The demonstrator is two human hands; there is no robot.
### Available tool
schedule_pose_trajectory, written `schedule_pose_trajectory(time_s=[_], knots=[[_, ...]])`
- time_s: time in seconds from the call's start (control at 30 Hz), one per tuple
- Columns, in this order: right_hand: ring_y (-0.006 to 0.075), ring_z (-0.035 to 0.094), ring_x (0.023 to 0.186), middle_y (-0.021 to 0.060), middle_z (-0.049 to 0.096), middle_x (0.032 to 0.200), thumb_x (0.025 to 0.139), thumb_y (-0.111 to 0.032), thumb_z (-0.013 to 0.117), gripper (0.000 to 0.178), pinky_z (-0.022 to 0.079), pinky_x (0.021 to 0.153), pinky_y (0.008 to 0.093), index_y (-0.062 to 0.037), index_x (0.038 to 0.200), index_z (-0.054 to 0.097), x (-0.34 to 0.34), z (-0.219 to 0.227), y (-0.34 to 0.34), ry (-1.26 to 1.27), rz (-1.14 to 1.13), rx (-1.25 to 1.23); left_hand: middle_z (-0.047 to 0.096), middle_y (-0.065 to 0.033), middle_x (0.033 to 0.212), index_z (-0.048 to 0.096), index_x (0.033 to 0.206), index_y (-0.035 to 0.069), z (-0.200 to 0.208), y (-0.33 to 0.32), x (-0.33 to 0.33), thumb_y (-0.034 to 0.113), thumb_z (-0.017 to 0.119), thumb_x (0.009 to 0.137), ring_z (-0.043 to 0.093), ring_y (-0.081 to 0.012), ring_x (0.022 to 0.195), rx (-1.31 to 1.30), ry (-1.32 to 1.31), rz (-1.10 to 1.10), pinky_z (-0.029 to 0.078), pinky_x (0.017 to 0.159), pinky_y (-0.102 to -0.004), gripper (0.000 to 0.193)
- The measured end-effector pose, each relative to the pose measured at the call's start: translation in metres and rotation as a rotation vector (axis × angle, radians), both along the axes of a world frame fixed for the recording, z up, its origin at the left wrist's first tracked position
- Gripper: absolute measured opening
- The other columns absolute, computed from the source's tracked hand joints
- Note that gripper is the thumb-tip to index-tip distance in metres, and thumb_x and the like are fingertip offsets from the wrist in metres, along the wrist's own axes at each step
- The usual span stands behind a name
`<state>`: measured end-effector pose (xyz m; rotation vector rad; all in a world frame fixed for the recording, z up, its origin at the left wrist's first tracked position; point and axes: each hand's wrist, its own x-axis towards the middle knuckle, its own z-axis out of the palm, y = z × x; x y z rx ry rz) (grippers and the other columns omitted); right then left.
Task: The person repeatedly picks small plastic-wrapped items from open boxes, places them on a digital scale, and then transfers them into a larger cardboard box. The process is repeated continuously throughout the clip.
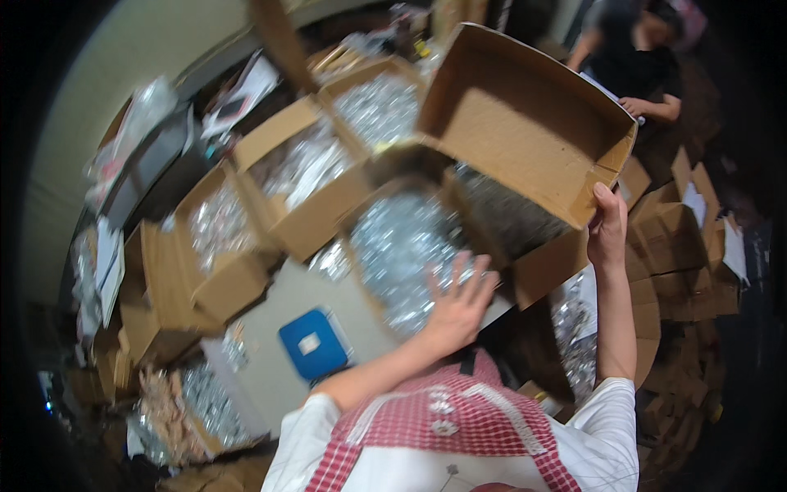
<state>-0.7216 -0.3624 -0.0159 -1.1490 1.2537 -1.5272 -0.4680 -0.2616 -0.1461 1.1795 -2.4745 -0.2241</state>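
Observation:
My right hand (607,220) grips the corner of a shallow open cardboard box (525,115), fingers and thumb closed on its edge. The box is tilted up at the upper right, its brown inside facing me with nothing in it. With fingers spread, my left hand (463,303) is at the near edge of a heap of shiny clear plastic packets (402,246); motion blurs it, so I cannot tell whether it touches them. The heap lies in front of me, with cardboard sides around part of it. What the packets hold is too blurred to make out.
Open cardboard boxes (316,215) with clear packets stand at the far left. A blue square object (313,343) lies on a grey board (270,385). Another person (635,66) is at the upper right. Torn cardboard (684,246) piles up at the right.

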Motion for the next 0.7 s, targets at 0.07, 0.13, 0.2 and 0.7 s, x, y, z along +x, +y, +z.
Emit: schedule_pose_trajectory(time_s=[0.07, 0.13, 0.2, 0.7], knots=[[0.0066, 0.055, 0.092, 0.0029, 0.06, 0.111, 0.087, -0.032, 0.064, 0.064, 0.041, 0.073, 0.0178, -0.0009, 0.139, 0.045, 0.083, -0.009, 0.041, -0.065, 0.149, 0.035, 0.035, -0.0228, 0.155, 0.049, 0.14, 0.0, 0.0, 0.037, 0.031, 0.021, 0.069, 0.075, 0.039, -0.0402, 0.139, 0.058, 0.086, -0.241, 0.013, 0.111, -0.0771, 0.072], [0.0048, 0.05, 0.083, -0.0004, 0.057, 0.104, 0.089, -0.027, 0.064, 0.063, 0.038, 0.067, 0.0181, -0.0029, 0.143, 0.041, 0.158, -0.022, 0.07, -0.06, 0.218, 0.182, 0.041, -0.0222, 0.151, 0.05, 0.139, 0.0, -0.004, 0.069, 0.07, 0.015, 0.067, 0.074, 0.051, -0.0316, 0.13, -0.038, 0.246, -0.435, 0.024, 0.116, -0.0677, 0.068], [0.0058, 0.048, 0.078, -0.0032, 0.054, 0.094, 0.093, -0.02, 0.064, 0.061, 0.04, 0.068, 0.0224, -0.0073, 0.147, 0.037, 0.219, -0.042, 0.093, 0.015, 0.449, 0.244, 0.041, -0.0226, 0.151, 0.05, 0.138, -0.001, -0.009, 0.1, 0.108, 0.014, 0.066, 0.075, 0.051, -0.0327, 0.129, -0.023, 0.284, -0.469, 0.027, 0.117, -0.064, 0.068], [0.042, 0.039, 0.139, 0.0286, 0.038, 0.15, 0.1, -0.034, 0.052, 0.057, 0.033, 0.116, 0.0445, 0.0037, 0.142, 0.044, 0.254, -0.094, 0.206, 0.747, 0.59, 0.032, 0.052, -0.0243, 0.136, 0.057, 0.128, 0.004, -0.034, 0.187, 0.144, 0.004, 0.06, 0.087, 0.058, -0.0433, 0.115, 0.474, 0.327, -0.432, 0.051, 0.095, -0.0469, 0.041]])
